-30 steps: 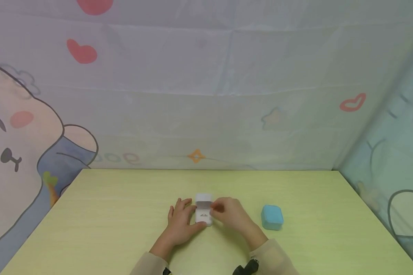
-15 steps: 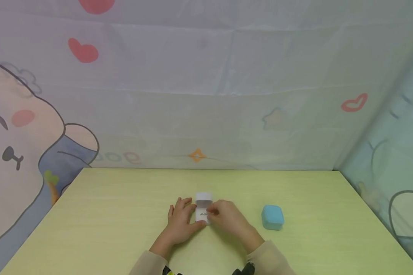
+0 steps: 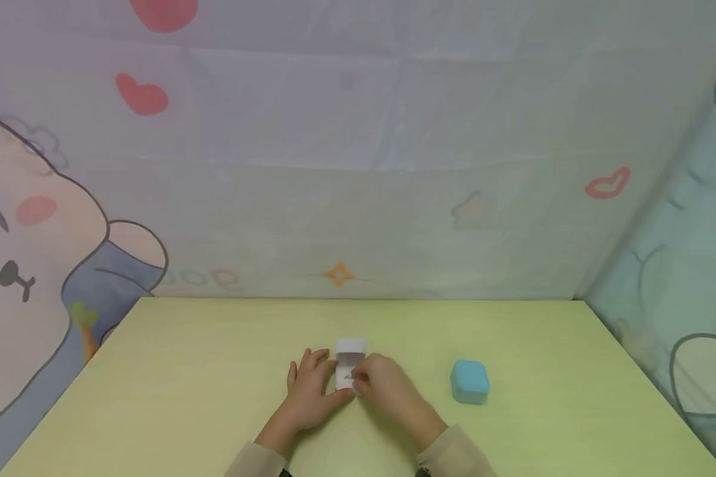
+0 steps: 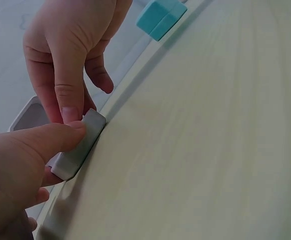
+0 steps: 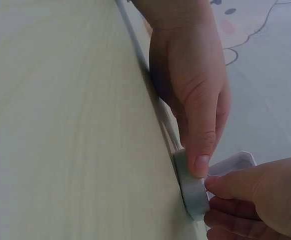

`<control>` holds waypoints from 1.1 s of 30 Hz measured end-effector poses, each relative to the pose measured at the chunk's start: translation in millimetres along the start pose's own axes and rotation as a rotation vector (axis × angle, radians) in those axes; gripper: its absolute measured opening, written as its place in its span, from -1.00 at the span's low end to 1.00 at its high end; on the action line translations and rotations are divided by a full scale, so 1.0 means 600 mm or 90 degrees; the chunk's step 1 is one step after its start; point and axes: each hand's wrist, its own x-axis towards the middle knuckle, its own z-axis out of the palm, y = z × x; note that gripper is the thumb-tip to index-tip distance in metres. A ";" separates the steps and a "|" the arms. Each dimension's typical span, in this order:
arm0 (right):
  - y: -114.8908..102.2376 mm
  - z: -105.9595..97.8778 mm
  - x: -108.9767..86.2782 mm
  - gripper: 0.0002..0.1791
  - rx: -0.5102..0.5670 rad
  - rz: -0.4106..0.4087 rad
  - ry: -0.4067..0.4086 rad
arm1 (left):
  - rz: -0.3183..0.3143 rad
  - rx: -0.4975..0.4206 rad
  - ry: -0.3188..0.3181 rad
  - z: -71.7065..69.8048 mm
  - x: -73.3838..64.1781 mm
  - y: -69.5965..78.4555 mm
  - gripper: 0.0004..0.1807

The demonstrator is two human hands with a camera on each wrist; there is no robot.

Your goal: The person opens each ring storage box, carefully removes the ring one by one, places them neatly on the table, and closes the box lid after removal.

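Note:
A small white ring box (image 3: pixel 351 346) stands on the table with its lid raised at the back. Inside, a silver ring (image 3: pixel 349 377) sits upright in the white insert, partly covered by fingers. My left hand (image 3: pixel 310 399) grips the box, thumb across its front wall and forefinger along its left side. From the right, my right hand (image 3: pixel 388 385) reaches in with thumb and forefinger pinched at the ring. The left wrist view shows the box's front wall (image 4: pixel 80 150) under the left thumb. In the right wrist view, the right fingertips overlap the box's edge (image 5: pixel 191 187).
A light blue box (image 3: pixel 470 381) with rounded corners rests on the table to the right of my right hand. The pale yellow-green table (image 3: pixel 203 371) ends at a cloth backdrop (image 3: pixel 346 165) printed with hearts and a bear.
My right hand has moved left and slightly down, from the box's right edge to the ring. The left hand keeps its hold; the blue box stays put.

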 end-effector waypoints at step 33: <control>-0.006 0.026 0.004 -0.94 -0.070 0.025 0.074 | 0.006 -0.007 0.009 0.003 -0.002 0.000 -0.32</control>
